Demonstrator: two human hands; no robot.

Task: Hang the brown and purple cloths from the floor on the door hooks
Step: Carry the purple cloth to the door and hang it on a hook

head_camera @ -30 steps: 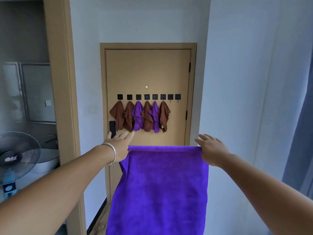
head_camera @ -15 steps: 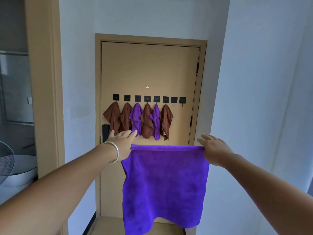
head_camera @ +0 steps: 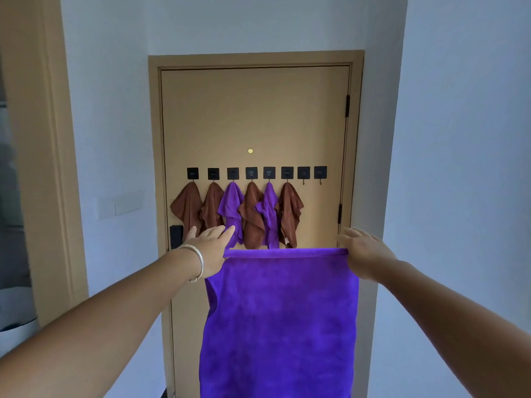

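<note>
Both hands hold a purple cloth [head_camera: 280, 320] stretched out by its top corners: the left hand [head_camera: 211, 249] pinches the left corner, its fingers reaching forward over the hem, and the right hand [head_camera: 366, 252] pinches the right corner the same way. The top edge runs taut and level between them, and the cloth hangs flat in front of the lower door [head_camera: 254, 116], its bottom out of view. A silver bangle [head_camera: 198, 262] sits on the left wrist. Above, a row of eight black hooks [head_camera: 251, 173] crosses the door. The six on the left carry cloths, brown [head_camera: 188, 208], brown, purple [head_camera: 231, 209], brown, purple, brown. The two hooks on the right [head_camera: 312, 173] are bare.
</note>
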